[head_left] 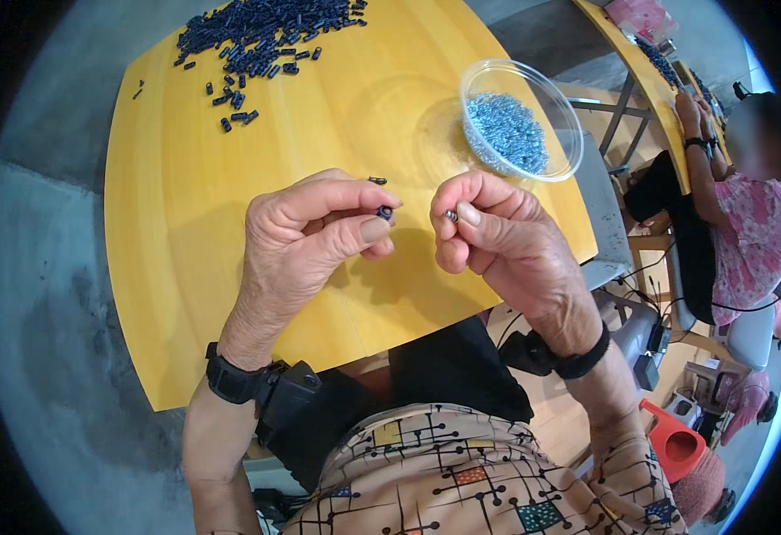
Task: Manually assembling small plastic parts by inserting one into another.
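Note:
My left hand point(305, 227) pinches a small dark blue cylindrical piece point(384, 213) between thumb and forefinger, its round end turned toward my other hand. Facing it a short gap away, my right hand point(520, 227) grips a tiny metal spring point(452, 216) at its fingertips. The two parts are apart, above the near half of the yellow table. Another small dark piece point(377, 180) lies just beyond my left fingertips. A clear round plastic bowl point(571, 134) beyond my right hand holds a heap of small bluish-silver springs point(506, 134).
A large pile of dark cylindrical pieces point(270, 31) covers the far part of the yellow table point(176, 267), with several strays nearer. At the right, another person point(752, 214) works at a second table point(627, 58). A red plastic stool point(676, 441) stands lower right.

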{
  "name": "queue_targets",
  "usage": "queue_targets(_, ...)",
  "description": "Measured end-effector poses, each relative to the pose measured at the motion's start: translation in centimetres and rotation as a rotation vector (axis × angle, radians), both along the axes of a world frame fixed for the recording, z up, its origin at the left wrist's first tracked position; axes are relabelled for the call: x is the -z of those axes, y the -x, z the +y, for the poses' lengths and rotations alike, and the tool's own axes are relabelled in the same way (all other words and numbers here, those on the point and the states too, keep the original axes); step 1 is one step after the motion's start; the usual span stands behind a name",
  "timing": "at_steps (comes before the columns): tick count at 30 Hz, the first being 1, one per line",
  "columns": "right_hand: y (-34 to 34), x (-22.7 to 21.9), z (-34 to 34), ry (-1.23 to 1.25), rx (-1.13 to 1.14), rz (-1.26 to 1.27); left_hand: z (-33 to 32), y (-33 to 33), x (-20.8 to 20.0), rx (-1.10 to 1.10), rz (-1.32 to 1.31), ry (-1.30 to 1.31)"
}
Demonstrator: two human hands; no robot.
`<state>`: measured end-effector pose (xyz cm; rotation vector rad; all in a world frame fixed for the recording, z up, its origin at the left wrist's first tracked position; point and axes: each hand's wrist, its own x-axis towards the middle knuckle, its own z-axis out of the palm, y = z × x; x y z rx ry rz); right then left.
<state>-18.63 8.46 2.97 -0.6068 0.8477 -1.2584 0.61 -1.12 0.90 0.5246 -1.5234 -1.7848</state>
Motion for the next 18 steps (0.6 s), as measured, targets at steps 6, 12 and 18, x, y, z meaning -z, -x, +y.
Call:
queue_targets(6,-1.2,0.3,0.0,-0.003,0.049,0.091,0.1,0.1,0.1,0.037,-0.026,0.025)
queue_targets(12,-1.7,0.5,-0.2,0.048,0.091,0.086,0.0,0.0,0.0,0.017,-0.051,0.031)
queue_targets(18,-1.5,0.9,-0.1,0.05,0.132,0.112,-0.1,0.1,0.5,0.017,-0.034,-0.107)
